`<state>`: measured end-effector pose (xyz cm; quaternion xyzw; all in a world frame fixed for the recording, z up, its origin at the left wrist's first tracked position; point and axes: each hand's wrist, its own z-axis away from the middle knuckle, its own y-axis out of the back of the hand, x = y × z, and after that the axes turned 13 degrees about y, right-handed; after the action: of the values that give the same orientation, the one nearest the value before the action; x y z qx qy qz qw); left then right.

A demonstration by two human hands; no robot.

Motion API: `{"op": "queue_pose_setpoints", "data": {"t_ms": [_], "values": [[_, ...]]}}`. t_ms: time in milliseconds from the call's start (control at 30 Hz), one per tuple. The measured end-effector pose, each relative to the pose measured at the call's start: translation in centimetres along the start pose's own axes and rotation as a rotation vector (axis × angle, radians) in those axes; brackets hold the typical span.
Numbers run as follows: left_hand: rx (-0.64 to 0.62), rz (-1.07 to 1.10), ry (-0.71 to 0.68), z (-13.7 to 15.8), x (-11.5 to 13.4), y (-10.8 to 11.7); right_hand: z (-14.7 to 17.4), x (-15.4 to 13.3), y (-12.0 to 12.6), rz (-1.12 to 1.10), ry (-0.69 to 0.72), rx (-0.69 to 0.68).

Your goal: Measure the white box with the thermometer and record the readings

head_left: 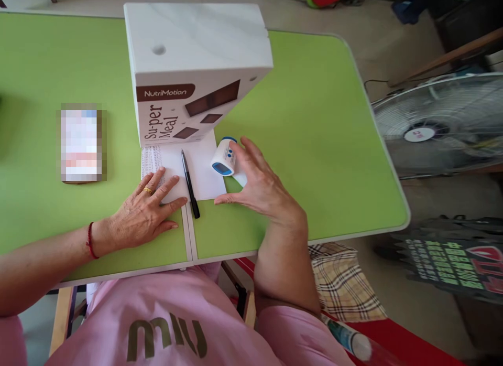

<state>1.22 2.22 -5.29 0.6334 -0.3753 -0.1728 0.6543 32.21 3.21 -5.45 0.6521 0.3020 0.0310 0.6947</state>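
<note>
My left hand (147, 211) lies flat at the near edge of a white paper sheet (206, 164), fingers spread, a ring on one finger. Just right of it a black pen (189, 182) rests across the paper. At the right is a white and blue handheld thermometer (225, 157), its small screen facing me. My right hand (259, 182) curves beside it with the thumb held well apart; the fingertips overlap its right side, and I cannot tell whether they touch. The thermometer's handle is partly hidden by that hand.
A tall white NutriMotion box (196, 51) stands on the paper's far part. To the left lies a phone (80, 146) with a blurred screen. The green table (322, 146) ends at a pale rim on the right, near a large fan (436, 130).
</note>
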Motion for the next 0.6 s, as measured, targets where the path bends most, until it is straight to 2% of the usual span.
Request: {"op": "queue_pose_setpoints", "data": {"t_ms": [167, 300, 600], "values": [[-0.039, -0.006, 0.022, -0.1, 0.2, 0.3, 0.3, 0.9, 0.0, 0.013, -0.088, 0.090], [-0.024, -0.002, 0.017, -0.2, 0.3, 0.2, 0.3, 1.4, -0.4, 0.037, -0.139, 0.141], [0.017, 0.006, 0.010, -0.3, 0.0, 0.1, -0.1, 1.2, -0.5, 0.031, -0.178, 0.173]]}}
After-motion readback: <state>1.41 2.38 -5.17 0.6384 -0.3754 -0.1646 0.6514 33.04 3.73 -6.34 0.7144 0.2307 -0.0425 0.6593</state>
